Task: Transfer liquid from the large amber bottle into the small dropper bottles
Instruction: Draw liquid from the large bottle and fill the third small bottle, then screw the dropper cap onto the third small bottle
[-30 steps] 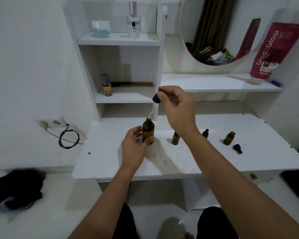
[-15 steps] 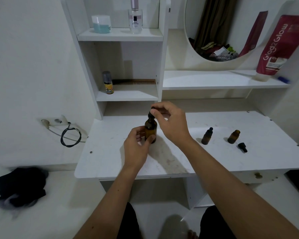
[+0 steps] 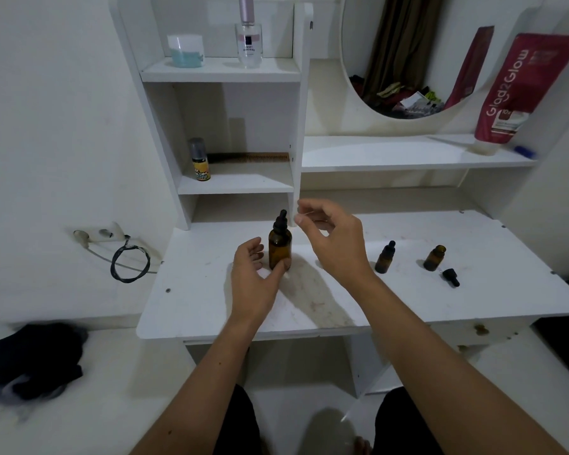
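The large amber bottle (image 3: 280, 247) stands upright on the white desk (image 3: 194, 290), with its black dropper cap (image 3: 282, 220) seated on the neck. My left hand (image 3: 253, 280) is beside it; the thumb touches the bottle's base and the fingers are spread just off its left side. Just right of the cap hovers my right hand (image 3: 337, 241), fingers apart and holding nothing. To the right stand a capped small dropper bottle (image 3: 384, 258) and an uncapped small amber bottle (image 3: 434, 257). A loose black dropper cap (image 3: 451, 277) lies beside the uncapped one.
A shelf unit at the back holds a small yellow-labelled bottle (image 3: 200, 159), a comb, a jar and a perfume bottle (image 3: 249, 37). A red tube (image 3: 519, 90) leans on the right shelf. A coiled black cable (image 3: 130, 262) and a black cloth (image 3: 33, 359) lie to the left.
My right hand lowered the dropper into the large bottle, let go of the cap and drew back to the right. My left hand loosened its hold on the bottle.
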